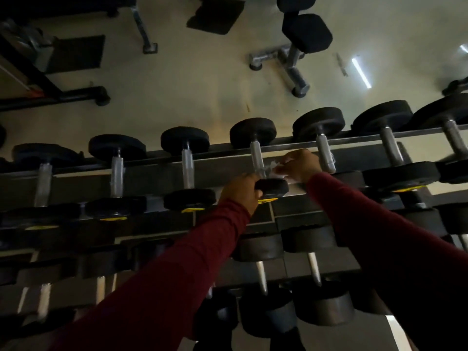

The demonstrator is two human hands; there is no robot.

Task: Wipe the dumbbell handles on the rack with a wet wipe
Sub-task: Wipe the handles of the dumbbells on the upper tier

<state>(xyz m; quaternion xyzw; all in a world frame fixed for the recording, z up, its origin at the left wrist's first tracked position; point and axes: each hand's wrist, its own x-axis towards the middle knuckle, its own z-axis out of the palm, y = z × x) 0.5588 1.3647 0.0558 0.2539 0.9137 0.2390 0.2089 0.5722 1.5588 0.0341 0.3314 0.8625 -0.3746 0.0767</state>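
Our left hand gripped the dumbbell end; our right hand pinched the wet wipe; it might tear on the handle.

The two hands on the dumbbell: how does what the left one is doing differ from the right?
The left hand grips the dumbbell's near black end; the right hand is at its silver handle. The left hand holds no cloth; the right hand pinches a white wipe by the handle. The left hand sits nearer the camera; the right hand reaches further up the rack. Both come from dark red sleeves.
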